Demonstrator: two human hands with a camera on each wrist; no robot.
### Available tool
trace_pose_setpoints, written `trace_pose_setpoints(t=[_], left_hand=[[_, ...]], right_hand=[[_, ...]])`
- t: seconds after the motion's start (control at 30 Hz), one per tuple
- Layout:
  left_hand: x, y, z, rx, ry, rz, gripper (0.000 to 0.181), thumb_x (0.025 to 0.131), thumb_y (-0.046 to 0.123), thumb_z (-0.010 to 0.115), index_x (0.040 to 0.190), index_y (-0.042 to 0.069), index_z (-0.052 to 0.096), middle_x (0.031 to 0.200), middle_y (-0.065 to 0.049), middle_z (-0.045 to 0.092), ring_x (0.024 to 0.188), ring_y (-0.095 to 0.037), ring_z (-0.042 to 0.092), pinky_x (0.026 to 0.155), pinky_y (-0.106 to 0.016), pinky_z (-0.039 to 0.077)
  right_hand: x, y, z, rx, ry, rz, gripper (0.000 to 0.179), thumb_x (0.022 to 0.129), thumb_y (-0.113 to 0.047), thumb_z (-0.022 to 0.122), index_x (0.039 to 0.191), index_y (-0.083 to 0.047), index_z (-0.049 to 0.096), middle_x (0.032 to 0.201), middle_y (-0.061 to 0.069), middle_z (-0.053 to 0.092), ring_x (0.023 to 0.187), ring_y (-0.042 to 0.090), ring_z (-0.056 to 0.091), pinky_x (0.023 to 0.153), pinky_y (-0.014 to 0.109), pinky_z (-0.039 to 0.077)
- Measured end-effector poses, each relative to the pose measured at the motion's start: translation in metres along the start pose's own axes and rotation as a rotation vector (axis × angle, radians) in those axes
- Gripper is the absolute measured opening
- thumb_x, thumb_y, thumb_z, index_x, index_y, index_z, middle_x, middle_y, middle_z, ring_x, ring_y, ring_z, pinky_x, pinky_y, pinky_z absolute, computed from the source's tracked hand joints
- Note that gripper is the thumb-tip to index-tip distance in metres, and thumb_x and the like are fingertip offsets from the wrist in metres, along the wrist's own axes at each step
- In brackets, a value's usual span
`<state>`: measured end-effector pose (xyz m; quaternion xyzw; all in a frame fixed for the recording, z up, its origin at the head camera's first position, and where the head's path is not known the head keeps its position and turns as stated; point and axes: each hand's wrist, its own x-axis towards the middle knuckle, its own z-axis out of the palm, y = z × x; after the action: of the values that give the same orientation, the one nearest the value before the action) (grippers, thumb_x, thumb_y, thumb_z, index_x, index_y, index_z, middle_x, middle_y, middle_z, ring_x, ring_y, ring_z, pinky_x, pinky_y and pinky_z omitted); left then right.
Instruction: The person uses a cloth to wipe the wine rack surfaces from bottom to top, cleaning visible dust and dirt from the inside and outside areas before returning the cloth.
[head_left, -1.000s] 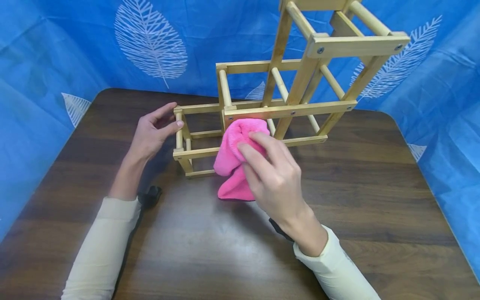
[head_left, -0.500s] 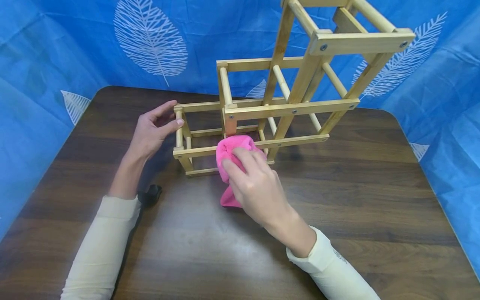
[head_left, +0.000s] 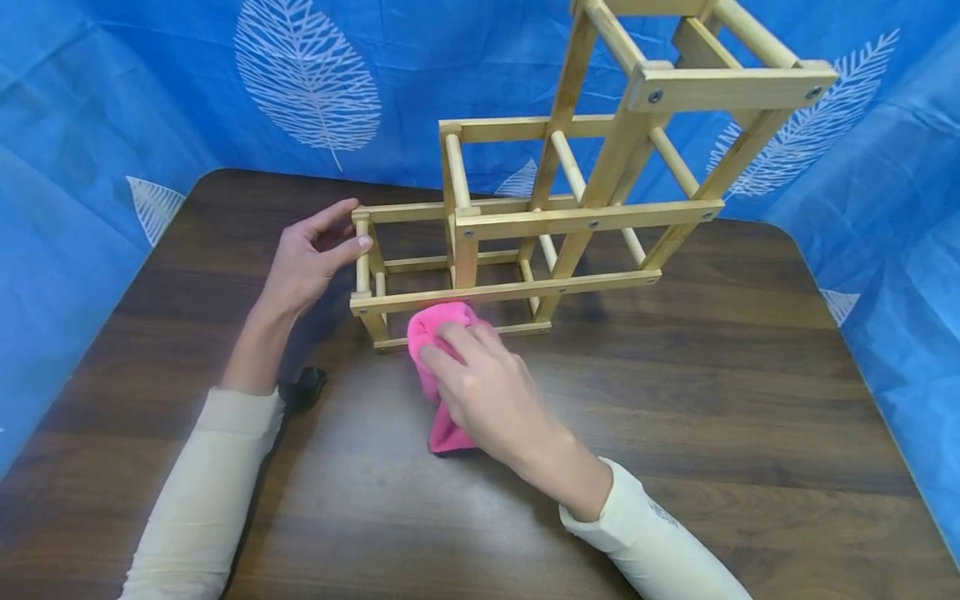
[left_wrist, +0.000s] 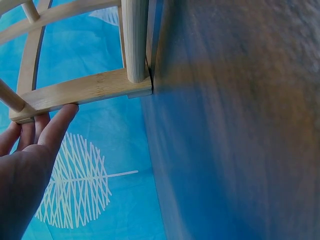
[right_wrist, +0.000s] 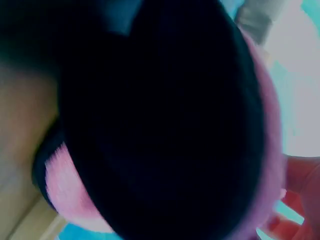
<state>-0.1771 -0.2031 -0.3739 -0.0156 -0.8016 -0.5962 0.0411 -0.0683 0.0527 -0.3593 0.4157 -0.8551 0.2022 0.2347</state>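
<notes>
**Cloth (head_left: 426, 323) slips lower and leftward across the front of the rack (head_left: 588, 220)**

And down it comes: half a second ago the cloth covered the middle front rail, and now its top is just under that rail, at the rack's seven o'clock. The right hand (head_left: 491, 400) travels with it, pinching the bunched cloth from four o'clock. The left hand (head_left: 303, 258) stays put at the rack's nine o'clock end, thumb and fingers holding the corner.

Look at that cloth: bright pink, plush, crumpled in thick folds, a tail drooping toward six o'clock with a thin dark edge. The rack is pale wood, stepped, rising toward one o'clock, with round rungs, flat rails and metal screws, standing on the brown table (head_left: 750, 375).

Now for what's hidden! The rack's top runs out of the head view at one o'clock. The cloth covers part of the lowest rail, and whether it presses the wood I can't tell. The right thumb is out of sight. In the right wrist view a blurred, near-black patch (right_wrist: 165, 125) swallows the middle, pink fuzz at its edges.
</notes>
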Motion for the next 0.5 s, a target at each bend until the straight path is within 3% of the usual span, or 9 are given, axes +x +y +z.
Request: trace_pose_setpoints(t=[0.23,0.5], left_hand=[[0.0,0.0,-0.001,-0.001,0.005,-0.005,0.061,0.091,0.025,0.073,0.146,0.015,0.05,0.145,-0.009,0.05,0.128,-0.028,0.048,0.104,-0.038,0.043],[0.0,0.0,0.0,-0.018,-0.005,-0.007,0.06,0.091,0.024,0.073,0.146,0.015,0.05,0.145,-0.009,0.05,0.128,-0.028,0.048,0.105,-0.039,0.043]], right_hand=[[0.017,-0.009,0.021,0.014,-0.068,-0.059,0.018,0.084,0.0,0.064,0.098,-0.01,0.071,0.098,0.005,0.064,0.091,0.022,0.06,0.082,0.033,0.052],[0.031,-0.017,0.047,-0.129,-0.267,-0.001,0.021,0.086,-0.005,0.065,0.101,-0.017,0.072,0.104,0.002,0.065,0.1,0.023,0.06,0.072,0.028,0.054]])
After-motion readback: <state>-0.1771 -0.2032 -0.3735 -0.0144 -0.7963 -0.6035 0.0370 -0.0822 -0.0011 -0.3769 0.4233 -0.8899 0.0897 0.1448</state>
